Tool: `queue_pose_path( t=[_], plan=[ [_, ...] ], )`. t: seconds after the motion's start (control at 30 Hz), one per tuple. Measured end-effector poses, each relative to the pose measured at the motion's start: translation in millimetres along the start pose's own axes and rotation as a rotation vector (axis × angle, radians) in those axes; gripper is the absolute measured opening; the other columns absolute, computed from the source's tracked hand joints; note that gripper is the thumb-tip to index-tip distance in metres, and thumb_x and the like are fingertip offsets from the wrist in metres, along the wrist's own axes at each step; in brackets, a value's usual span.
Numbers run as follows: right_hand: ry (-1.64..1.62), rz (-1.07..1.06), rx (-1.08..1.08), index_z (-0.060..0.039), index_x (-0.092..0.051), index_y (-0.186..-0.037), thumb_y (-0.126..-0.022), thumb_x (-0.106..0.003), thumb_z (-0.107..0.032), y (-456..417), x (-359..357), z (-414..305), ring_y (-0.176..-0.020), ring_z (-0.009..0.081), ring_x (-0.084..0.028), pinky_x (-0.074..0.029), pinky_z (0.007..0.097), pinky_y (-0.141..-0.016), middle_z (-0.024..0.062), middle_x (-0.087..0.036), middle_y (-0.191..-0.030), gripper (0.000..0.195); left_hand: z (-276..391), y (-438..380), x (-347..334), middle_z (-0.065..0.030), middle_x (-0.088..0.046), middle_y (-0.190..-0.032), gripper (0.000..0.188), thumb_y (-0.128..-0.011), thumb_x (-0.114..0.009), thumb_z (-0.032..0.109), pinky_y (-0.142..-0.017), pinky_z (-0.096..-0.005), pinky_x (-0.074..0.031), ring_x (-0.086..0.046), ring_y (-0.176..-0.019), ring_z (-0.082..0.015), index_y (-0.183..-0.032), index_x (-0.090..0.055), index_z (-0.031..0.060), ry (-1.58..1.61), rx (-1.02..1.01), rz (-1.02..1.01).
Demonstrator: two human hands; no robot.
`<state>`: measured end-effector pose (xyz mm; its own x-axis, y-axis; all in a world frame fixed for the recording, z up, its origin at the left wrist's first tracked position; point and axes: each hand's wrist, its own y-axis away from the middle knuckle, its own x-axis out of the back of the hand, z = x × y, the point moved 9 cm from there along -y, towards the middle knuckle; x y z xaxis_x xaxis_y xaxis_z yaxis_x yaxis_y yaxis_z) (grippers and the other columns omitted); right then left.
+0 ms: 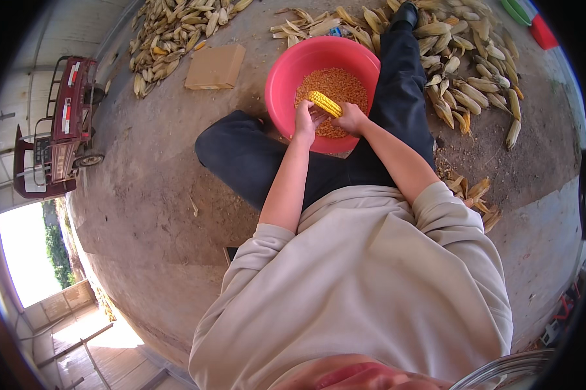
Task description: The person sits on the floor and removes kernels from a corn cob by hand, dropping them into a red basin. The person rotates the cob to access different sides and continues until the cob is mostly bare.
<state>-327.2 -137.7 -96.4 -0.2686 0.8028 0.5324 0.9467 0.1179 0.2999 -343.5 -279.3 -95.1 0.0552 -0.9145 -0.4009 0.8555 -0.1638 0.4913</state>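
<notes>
A husked ear of yellow corn (325, 104) is held tilted between both hands, over a pink plastic basin (284, 78). My left hand (306, 119) grips its upper left end, fingers beneath it. At the lower right end, my right hand (350, 118) is closed around the cob. Loose corn kernels (341, 83) cover the bottom of the basin, below the ear. Rows of kernels still show along the ear's upper side; its underside is hidden. The basin stands on the floor between my legs.
Unhusked corn ears (473, 87) lie beyond my right leg, with another heap of corn (176, 34) at the upper left. A cardboard box (215, 67) sits left of the basin. Loose husks (317, 25) lie behind it. A dark red cargo vehicle (64, 112) stands at far left.
</notes>
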Motion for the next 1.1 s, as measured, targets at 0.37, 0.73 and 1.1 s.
queue_pose_path(
  t=[0.37,0.73,1.1],
  plan=[
    [0.103,-0.026,0.009,-0.0034,-0.062,-0.112,-0.070,-0.070,-0.032,7.8,2.9,-11.1,-0.102,0.0405,-0.063,-0.050,0.0462,-0.091,0.0251,-0.066,-0.105,0.052,-5.0,0.3,4.5,-0.0121,-0.055,-0.103,0.031,-0.086,-0.049,0.029,-0.088,-0.0456,-0.053,-0.060,-0.099,-0.0291,-0.106,-0.050,0.0055,-0.046,0.071,0.042],
    [0.180,-0.041,0.006,-0.0042,-0.061,-0.114,-0.068,-0.069,-0.030,9.1,2.9,-16.0,-0.100,0.0406,-0.064,-0.051,0.0467,-0.089,0.0250,-0.067,-0.104,0.054,-10.6,-13.9,16.7,-0.0174,-0.055,-0.107,0.028,-0.084,-0.049,0.023,-0.091,-0.0527,-0.053,-0.059,-0.102,-0.0365,-0.103,-0.049,0.0028,-0.006,0.092,-0.011],
    [0.073,-0.094,0.002,-0.0025,-0.063,-0.111,-0.066,-0.072,-0.032,4.9,-2.2,-9.6,-0.097,0.0398,-0.065,-0.051,0.0456,-0.088,0.0264,-0.067,-0.100,0.055,-8.7,-10.9,16.6,-0.0153,-0.056,-0.102,0.025,-0.086,-0.048,0.025,-0.087,-0.0496,-0.055,-0.061,-0.096,-0.0340,-0.101,-0.050,0.0044,-0.031,0.076,0.007]
  ],
)
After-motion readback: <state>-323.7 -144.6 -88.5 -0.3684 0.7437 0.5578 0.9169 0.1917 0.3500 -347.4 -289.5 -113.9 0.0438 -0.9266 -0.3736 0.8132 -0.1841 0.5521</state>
